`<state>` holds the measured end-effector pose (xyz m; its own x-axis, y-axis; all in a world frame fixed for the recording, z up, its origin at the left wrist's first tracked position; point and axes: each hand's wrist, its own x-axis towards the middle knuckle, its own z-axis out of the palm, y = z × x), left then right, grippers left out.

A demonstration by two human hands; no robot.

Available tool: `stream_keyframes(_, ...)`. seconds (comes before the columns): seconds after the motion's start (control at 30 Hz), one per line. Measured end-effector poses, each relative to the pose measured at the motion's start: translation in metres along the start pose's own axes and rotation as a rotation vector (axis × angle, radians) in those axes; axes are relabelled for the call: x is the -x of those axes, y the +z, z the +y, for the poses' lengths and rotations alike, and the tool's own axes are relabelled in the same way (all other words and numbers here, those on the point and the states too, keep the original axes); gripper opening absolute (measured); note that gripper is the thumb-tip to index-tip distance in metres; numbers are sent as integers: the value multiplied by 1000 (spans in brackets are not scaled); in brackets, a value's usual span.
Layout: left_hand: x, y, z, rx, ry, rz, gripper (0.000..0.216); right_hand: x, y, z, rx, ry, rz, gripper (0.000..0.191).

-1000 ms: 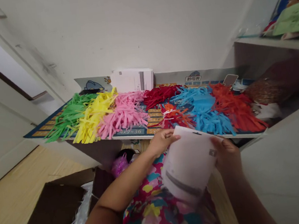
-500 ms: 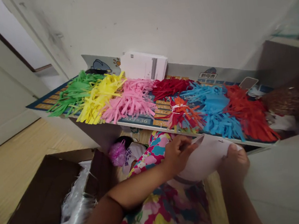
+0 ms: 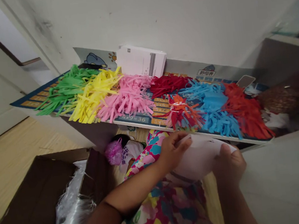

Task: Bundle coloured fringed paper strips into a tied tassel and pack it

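Observation:
A white sheet, bent and with a dark band near its lower edge, is held over my lap between both hands. My left hand pinches its upper left corner between thumb and fingers. At the opposite side my right hand grips the right edge, thumb on top. Whether it is a single sheet or a flat bag, I cannot tell. Just beyond the hands, on the shelf edge, lies a multicoloured bundle of paper strips tied with white string.
Green, yellow, pink, dark red, blue and orange-red strips cover the shelf. A white stack leans on the wall. An open cardboard box with shiny clear strands stands at lower left.
My left hand has closed on the sheet's upper left corner, where its fingers were more spread. The view has shifted slightly; my right hand keeps its hold.

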<state>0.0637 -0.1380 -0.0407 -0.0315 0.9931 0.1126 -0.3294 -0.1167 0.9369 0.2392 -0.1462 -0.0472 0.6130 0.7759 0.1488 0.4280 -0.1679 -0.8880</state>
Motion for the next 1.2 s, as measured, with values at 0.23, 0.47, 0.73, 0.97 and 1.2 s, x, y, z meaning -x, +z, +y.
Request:
stream_keyframes(0.23, -9, -15, 0, -388, -27, -5, 58, -2, 11, 17, -60, -98, -128, 68)
stream_keyframes(0.47, -17, -29, -4, -326, -47, -61, 50, -13, 16, 41, -383, -35, -421, 47)
stream_keyframes(0.73, -26, -34, -5, -142, -187, -136, 47, -23, 14, 36, -545, 77, -699, 38)
stream_keyframes(0.97, -46, -31, 38, -565, -153, -367, 38, -27, 11, 31, -434, -87, -718, 39)
stream_keyframes(1.2, -54, -28, 44, -820, 91, -590, 35, -24, 7, 28, -447, -85, -726, 38)
